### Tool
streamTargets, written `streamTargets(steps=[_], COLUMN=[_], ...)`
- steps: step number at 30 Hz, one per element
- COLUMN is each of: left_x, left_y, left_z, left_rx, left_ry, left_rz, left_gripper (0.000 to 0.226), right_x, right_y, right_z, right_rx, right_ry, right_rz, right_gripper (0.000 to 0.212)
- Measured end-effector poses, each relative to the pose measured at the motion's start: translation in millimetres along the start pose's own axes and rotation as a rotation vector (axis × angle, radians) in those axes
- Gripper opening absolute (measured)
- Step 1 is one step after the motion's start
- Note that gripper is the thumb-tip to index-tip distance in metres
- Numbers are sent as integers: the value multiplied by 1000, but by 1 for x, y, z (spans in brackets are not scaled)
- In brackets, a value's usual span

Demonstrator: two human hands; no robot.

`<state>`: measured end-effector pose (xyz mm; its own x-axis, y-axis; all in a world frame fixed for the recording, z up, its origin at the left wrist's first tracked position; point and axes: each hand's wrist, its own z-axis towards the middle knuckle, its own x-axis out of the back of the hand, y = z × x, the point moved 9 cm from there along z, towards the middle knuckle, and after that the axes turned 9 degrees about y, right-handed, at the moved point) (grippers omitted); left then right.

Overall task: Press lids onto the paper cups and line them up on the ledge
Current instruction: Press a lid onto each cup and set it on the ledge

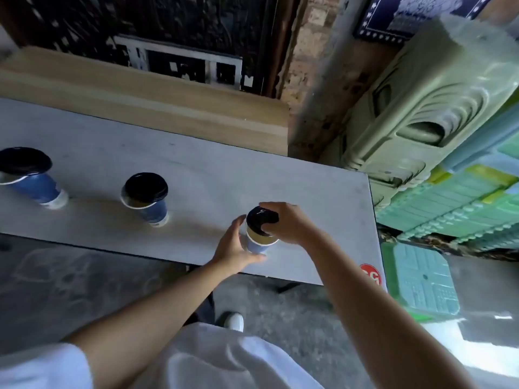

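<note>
Right hand point(286, 223) grips round black lid point(259, 219) on paper cup point(261, 243) (tapered, blue); left hand point(233, 248) clasps its wall.

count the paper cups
3: left cup at the picture's left edge, middle cup right of it, right cup gripped by the left hand, right hand on its lid.
</note>
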<state>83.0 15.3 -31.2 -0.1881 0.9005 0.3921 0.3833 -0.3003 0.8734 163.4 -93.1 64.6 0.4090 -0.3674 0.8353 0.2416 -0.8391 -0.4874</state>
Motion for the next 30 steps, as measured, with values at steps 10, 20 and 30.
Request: streamTargets(steps=[10,20,30], left_x=[-7,-14,-16], left_y=[-9,-5,-9], left_z=[21,26,28], left_rx=[-76,-119,-78], left_ry=[-62,-33,-93], left_rz=[-51,-66,-26], left_gripper=[96,81,82], right_x=[-9,-10,-13], right_y=[18,19,9], right_z=[11,8,-8], right_rx=[-38,80,216], right_ry=[-37,-20,41], right_rz=[3,-92,-130], right_gripper=[74,81,70])
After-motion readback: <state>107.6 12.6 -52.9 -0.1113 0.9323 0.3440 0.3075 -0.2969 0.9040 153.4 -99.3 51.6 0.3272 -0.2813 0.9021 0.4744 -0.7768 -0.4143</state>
